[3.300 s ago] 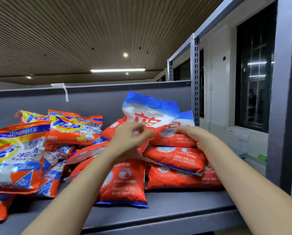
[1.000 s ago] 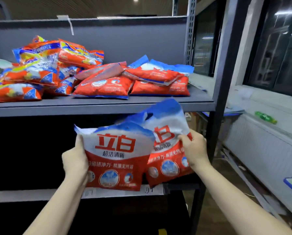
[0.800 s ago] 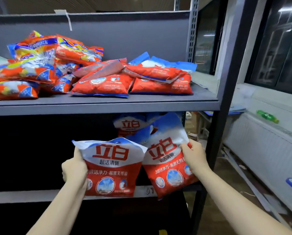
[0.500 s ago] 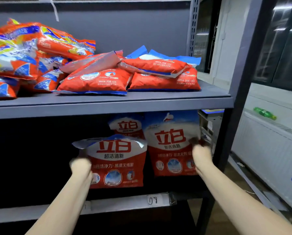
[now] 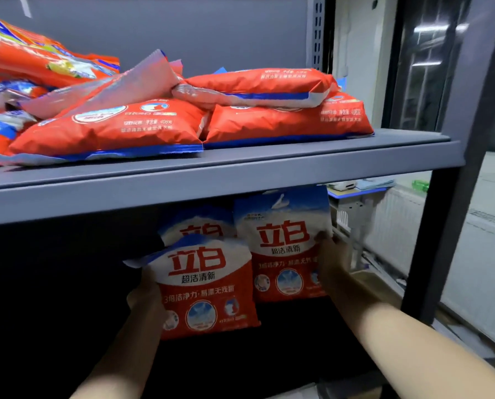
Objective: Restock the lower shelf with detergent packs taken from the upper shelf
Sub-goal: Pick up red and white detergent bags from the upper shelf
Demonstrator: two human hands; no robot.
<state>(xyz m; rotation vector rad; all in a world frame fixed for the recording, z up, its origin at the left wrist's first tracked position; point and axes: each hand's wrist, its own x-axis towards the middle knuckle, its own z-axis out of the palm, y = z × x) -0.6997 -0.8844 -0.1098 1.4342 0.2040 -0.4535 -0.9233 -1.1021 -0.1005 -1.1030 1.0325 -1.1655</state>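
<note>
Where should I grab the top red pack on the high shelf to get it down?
Probably by the crimped flat end of the top red pack, on its left, coming from the front. It lies flat on another pack, and that thin seal looks easier to pinch than the puffy body.

— Can you make out the lower shelf (image 5: 283, 335)?
— No, it's black under there; I can't tell whether the packs touch it.
— The left hand (image 5: 145, 298)?
— Mostly behind the front pack (image 5: 203, 286). That pack also covers the lower part of a third pack (image 5: 197, 226) behind it.
— And the right hand (image 5: 331, 263)?
— In shadow; its fingertips vanish at the edge of the right pack (image 5: 283, 243).
— Up top?
— The pile (image 5: 19, 70) runs off the left edge, blurred.
</note>
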